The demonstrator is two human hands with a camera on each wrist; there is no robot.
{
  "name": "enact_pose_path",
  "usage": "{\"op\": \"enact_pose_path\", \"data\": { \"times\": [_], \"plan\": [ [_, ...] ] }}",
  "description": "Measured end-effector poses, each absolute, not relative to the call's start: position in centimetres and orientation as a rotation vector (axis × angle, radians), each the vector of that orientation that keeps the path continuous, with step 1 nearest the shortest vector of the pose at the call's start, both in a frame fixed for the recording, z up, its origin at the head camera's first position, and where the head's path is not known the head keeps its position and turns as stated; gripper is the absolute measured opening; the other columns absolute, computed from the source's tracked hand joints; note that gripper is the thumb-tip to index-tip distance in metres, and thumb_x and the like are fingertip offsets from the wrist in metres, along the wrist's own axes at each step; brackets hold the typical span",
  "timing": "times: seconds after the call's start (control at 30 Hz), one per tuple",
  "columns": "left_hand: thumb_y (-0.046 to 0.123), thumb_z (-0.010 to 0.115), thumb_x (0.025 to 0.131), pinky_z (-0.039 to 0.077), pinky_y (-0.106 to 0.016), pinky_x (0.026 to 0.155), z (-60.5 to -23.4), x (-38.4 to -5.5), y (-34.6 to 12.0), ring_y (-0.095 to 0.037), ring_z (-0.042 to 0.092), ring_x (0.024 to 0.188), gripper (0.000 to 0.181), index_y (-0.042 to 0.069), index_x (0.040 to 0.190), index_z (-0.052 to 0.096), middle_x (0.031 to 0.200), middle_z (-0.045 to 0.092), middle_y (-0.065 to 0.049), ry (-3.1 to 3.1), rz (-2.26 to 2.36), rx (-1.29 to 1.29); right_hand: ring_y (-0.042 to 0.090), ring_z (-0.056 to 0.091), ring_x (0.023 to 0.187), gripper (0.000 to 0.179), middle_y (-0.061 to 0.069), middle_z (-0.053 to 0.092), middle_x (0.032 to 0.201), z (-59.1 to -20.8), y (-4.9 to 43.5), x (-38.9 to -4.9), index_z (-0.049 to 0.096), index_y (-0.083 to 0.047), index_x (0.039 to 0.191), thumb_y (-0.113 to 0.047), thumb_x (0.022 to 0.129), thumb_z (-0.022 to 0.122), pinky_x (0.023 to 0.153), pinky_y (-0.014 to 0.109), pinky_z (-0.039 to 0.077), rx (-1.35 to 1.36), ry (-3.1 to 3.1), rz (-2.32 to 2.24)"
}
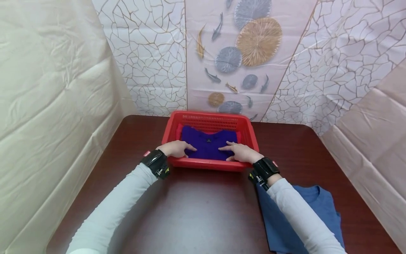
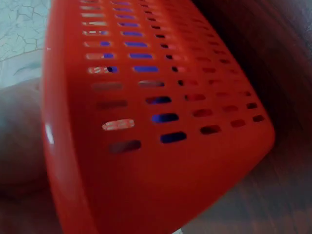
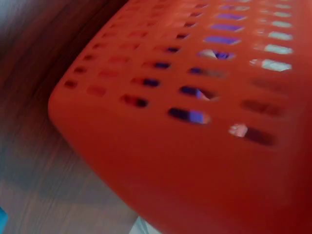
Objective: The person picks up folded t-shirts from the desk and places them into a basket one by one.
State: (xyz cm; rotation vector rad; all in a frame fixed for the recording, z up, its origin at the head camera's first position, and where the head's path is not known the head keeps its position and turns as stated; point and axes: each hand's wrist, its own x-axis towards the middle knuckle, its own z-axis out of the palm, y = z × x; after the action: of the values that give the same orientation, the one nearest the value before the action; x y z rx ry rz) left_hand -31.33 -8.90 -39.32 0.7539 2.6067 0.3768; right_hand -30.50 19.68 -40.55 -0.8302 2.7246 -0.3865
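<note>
A folded purple-blue shirt lies in a red plastic basket, neckline toward the back wall. Reaching over the basket's left front corner, my left hand rests on the shirt's left side with fingers extended. My right hand rests on the shirt's right side, fingers spread. Red cloth shows around the shirt's edges. In the left wrist view, the basket's slotted wall hides most of that hand. Likewise the basket wall fills the right wrist view, purple fabric showing through its slots.
A folded blue T-shirt lies on the dark wooden table at the right front, partly under my right forearm. Behind the basket stands a patterned wall covering. Pale draped sheets flank the table.
</note>
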Motion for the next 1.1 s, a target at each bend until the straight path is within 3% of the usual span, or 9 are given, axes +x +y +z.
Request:
{"op": "enact_pose_path", "data": {
  "times": [0.1,0.2,0.27,0.43,0.6,0.7,0.8,0.93,1.1],
  "plan": [
    [0.004,0.054,0.085,0.041,-0.037,0.093,-39.3,-31.5,-8.7,-0.02,0.044,0.119,0.052,0.029,0.13,0.055,0.138,0.049,-0.01,2.56,0.322,0.679,0.041,0.027,0.131,0.054,0.025,0.027,0.148,-40.9,19.7,-30.7,0.047,-0.016,0.137,-0.02,0.086,0.063,0.104,0.062,0.029,-0.805,2.672,-0.372],
    [-0.001,0.05,0.083,0.04,-0.033,0.084,-39.2,-31.5,-8.6,-0.018,0.046,0.111,0.056,0.03,0.129,0.055,0.137,0.05,-0.009,2.533,0.283,0.679,0.04,0.028,0.131,0.053,0.024,0.027,0.149,-41.2,19.6,-30.7,0.048,-0.017,0.137,-0.019,0.086,0.063,0.105,0.06,0.03,-0.781,2.655,-0.387],
    [0.0,0.051,0.084,0.041,-0.032,0.087,-39.1,-31.6,-8.6,-0.019,0.046,0.113,0.054,0.028,0.13,0.055,0.137,0.05,-0.01,2.535,0.262,0.713,0.039,0.03,0.131,0.053,0.023,0.03,0.148,-41.0,19.5,-30.7,0.05,-0.017,0.135,-0.019,0.085,0.064,0.105,0.058,0.031,-0.758,2.671,-0.409],
    [0.014,0.059,0.087,0.044,-0.04,0.095,-38.7,-31.8,-8.5,-0.019,0.053,0.11,0.032,0.02,0.117,0.066,0.122,0.063,-0.007,2.694,0.359,0.724,0.03,0.052,0.113,0.041,0.018,0.057,0.128,-39.9,19.7,-30.3,0.06,-0.014,0.124,-0.013,0.083,0.066,0.093,0.051,0.046,-0.672,2.828,-0.505],
    [0.028,0.06,0.088,0.053,-0.036,0.063,-38.1,-29.6,-7.5,-0.01,0.06,0.075,0.016,0.021,0.095,0.072,0.087,0.071,0.004,3.028,0.554,0.626,0.017,0.061,0.083,0.02,0.006,0.07,0.099,-38.8,20.3,-28.0,0.067,-0.016,0.107,-0.022,0.089,0.06,0.068,0.038,0.052,-0.629,3.079,-0.63],
    [0.035,0.056,0.09,0.048,-0.032,0.046,-37.4,-27.1,-5.5,-0.009,0.056,0.06,0.018,0.024,0.09,0.07,0.071,0.066,0.009,3.203,0.673,0.662,0.012,0.054,0.06,0.017,-0.001,0.069,0.085,-38.0,21.1,-25.8,0.068,-0.019,0.098,-0.031,0.09,0.058,0.048,0.031,0.04,-0.594,3.187,-0.722],
    [0.041,0.053,0.09,0.04,-0.032,0.036,-36.9,-24.1,-3.0,-0.012,0.051,0.048,0.021,0.025,0.086,0.067,0.058,0.057,0.009,3.327,0.776,0.74,0.013,0.043,0.046,0.022,-0.003,0.064,0.069,-37.3,22.0,-23.3,0.066,-0.021,0.09,-0.039,0.091,0.053,0.041,0.029,0.028,-0.563,3.262,-0.749],
    [0.042,0.05,0.092,0.032,-0.03,0.032,-37.1,-20.7,0.3,-0.014,0.043,0.042,0.025,0.023,0.077,0.06,0.05,0.045,0.007,3.391,0.819,0.864,0.013,0.036,0.041,0.04,-0.003,0.052,0.055,-37.1,23.5,-20.2,0.064,-0.019,0.083,-0.053,0.091,0.044,0.038,0.028,0.026,-0.5,3.381,-0.691],
    [0.042,0.048,0.093,0.029,-0.024,0.032,-38.6,-18.4,4.2,-0.009,0.038,0.042,0.028,0.023,0.073,0.054,0.05,0.041,0.008,3.355,0.795,0.987,0.012,0.03,0.038,0.041,-0.004,0.038,0.048,-38.2,26.5,-16.7,0.054,-0.019,0.068,-0.053,0.09,0.046,0.034,0.027,0.021,-0.398,3.507,-0.577]
  ]
}}
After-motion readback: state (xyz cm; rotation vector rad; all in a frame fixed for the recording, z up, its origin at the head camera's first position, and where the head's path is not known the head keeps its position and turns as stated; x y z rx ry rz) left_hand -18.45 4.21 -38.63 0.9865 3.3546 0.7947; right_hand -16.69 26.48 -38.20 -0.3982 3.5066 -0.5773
